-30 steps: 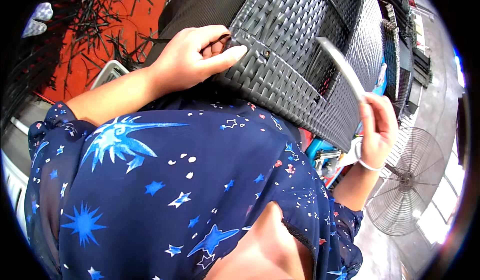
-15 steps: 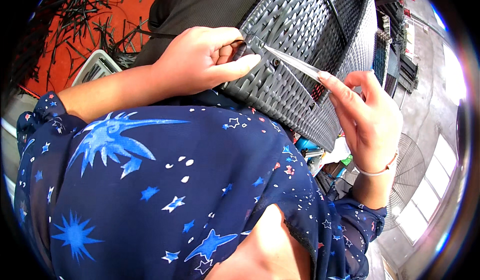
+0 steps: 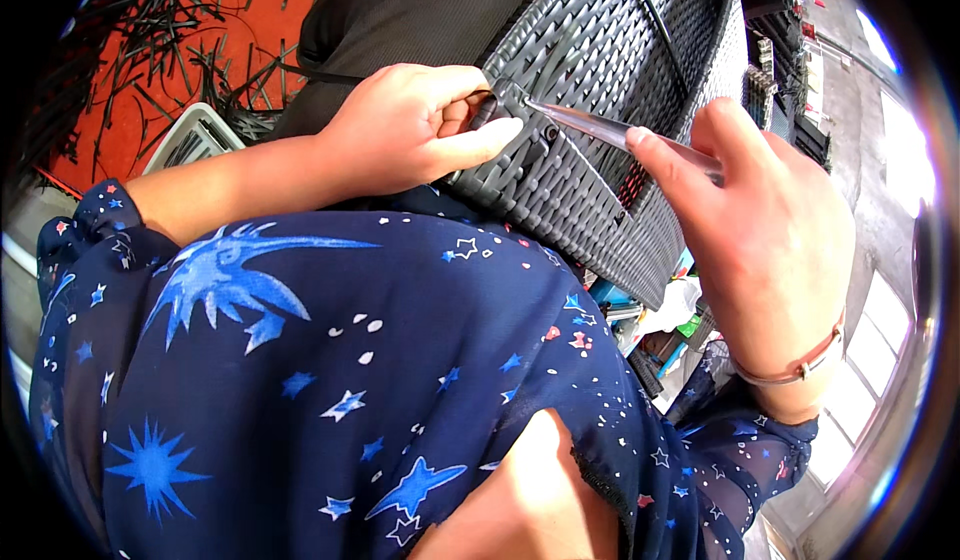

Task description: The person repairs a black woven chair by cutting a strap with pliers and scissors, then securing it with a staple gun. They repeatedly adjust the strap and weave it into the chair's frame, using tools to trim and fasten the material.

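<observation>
A black woven wicker panel or basket (image 3: 590, 50) leans across my lap, its corner towards me. At that corner my left hand (image 3: 415, 120) is closed, with a dark flat plastic strip (image 3: 484, 110) curled between thumb and fingers. My right hand (image 3: 770, 220) grips a shiny, tapered metal tool (image 3: 590, 125), thumb along its side. The tool's thin tip touches the weave beside my left thumb, near a small round hole in the frame. Its back end is hidden in my right palm, so I cannot tell its exact kind.
Cut black strips (image 3: 140, 40) litter the red floor at far left, beside a light grey bin (image 3: 200, 125). My dark-trousered leg (image 3: 400, 30) lies behind the left hand. Stacked dark woven pieces stand at far right. Small items (image 3: 670, 310) sit below the wicker.
My right hand has moved right and turned over more, back of hand upward, its grip now farther along the metal tool. My left hand has barely moved.
</observation>
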